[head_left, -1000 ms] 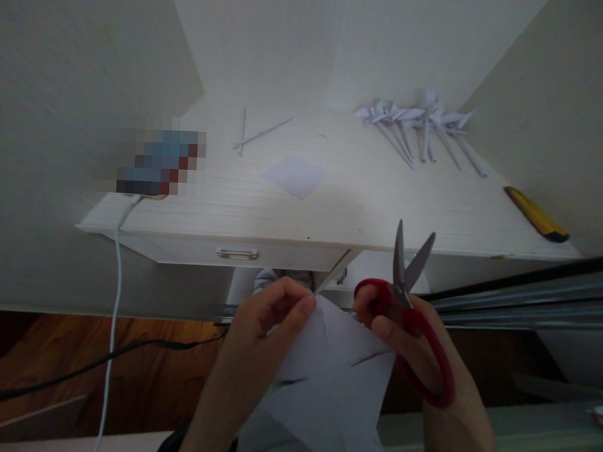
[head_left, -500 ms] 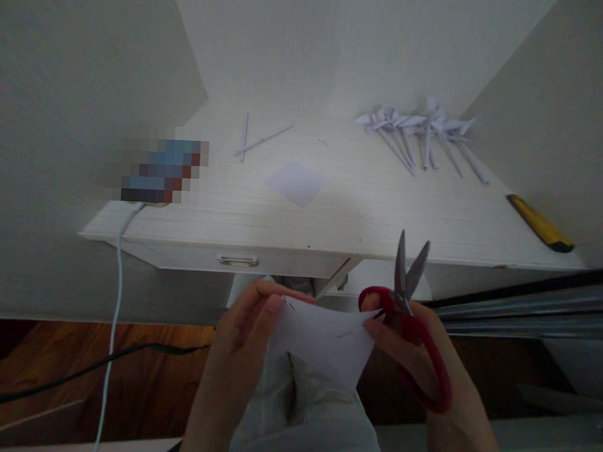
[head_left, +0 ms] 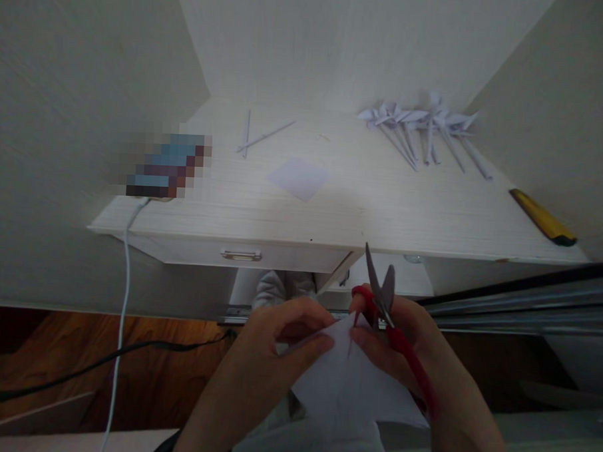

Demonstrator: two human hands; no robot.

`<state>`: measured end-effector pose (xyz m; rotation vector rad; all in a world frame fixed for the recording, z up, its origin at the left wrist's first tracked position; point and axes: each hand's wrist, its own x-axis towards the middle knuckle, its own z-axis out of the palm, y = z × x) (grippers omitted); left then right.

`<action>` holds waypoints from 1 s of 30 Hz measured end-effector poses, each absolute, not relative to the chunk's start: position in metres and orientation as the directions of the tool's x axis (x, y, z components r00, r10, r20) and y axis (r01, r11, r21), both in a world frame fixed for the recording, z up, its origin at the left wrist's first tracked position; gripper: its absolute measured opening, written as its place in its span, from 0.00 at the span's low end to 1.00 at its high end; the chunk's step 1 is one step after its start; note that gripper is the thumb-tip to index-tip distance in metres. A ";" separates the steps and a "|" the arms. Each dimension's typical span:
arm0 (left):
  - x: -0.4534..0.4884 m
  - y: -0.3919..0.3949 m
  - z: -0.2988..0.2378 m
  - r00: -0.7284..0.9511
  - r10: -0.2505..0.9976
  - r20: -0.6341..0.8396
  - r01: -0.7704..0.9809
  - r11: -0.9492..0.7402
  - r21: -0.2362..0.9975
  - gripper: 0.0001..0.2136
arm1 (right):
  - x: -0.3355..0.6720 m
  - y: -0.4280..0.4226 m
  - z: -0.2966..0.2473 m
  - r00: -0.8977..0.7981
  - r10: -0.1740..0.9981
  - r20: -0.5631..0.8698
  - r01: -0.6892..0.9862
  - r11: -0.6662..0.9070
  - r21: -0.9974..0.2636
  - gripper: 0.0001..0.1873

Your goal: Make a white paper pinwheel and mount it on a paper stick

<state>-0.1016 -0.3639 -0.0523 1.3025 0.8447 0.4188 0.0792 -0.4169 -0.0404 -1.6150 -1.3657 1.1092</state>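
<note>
My left hand [head_left: 281, 345] pinches a white sheet of paper [head_left: 334, 387] between thumb and fingers near its upper edge, above my lap. My right hand [head_left: 411, 344] carries red-handled scissors [head_left: 382, 296], with fingers through the loops and the blades pointing up and slightly apart. Its thumb and fingertips also grip the paper close to the top corner, beside a short slit or crease line. The blades are clear of the paper. The sheet's lower part hangs over my legs.
On the white desk [head_left: 222, 212] lie a square of paper [head_left: 299, 178], two thin paper sticks [head_left: 268, 135], several folded paper pinwheels on sticks [head_left: 421, 118] and a yellow-and-black tool [head_left: 542, 216]. A pixelated device [head_left: 167, 167] with a white cable [head_left: 124, 278] stands left.
The sheet has been turned, so a corner now points up between my hands. My left hand has shifted right, and my right hand with the scissors has moved left and slightly down.
</note>
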 end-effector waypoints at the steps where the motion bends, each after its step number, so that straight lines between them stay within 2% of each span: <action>1: -0.102 -0.364 -0.053 0.651 0.694 -0.306 0.170 0.259 0.951 0.03 | 0.078 -0.417 -0.041 0.060 0.987 -0.152 0.337 -0.164 -0.927 0.03; 4: -0.102 -0.365 -0.054 0.649 0.702 -0.292 0.155 0.253 0.955 0.02 | 0.074 -0.419 -0.041 0.055 0.985 -0.163 0.315 -0.172 -0.933 0.04; 7: -0.098 -0.366 -0.054 0.626 0.731 -0.271 0.139 0.238 0.961 0.06 | 0.073 -0.420 -0.040 0.048 0.986 -0.162 0.297 -0.169 -0.940 0.05; 16: -0.093 -0.368 -0.051 0.620 0.742 -0.255 0.128 0.225 0.966 0.04 | 0.070 -0.424 -0.037 0.086 0.992 -0.091 0.218 -0.108 -0.970 0.08; 23: -0.094 -0.371 -0.049 0.612 0.757 -0.228 0.114 0.201 0.973 0.06 | 0.069 -0.424 -0.040 0.052 0.999 -0.007 0.239 -0.019 -0.971 0.10; 30: -0.094 -0.374 -0.042 0.571 0.809 -0.142 0.201 0.030 0.979 0.07 | 0.070 -0.420 -0.030 0.048 0.997 -0.058 0.216 -0.067 -0.974 0.05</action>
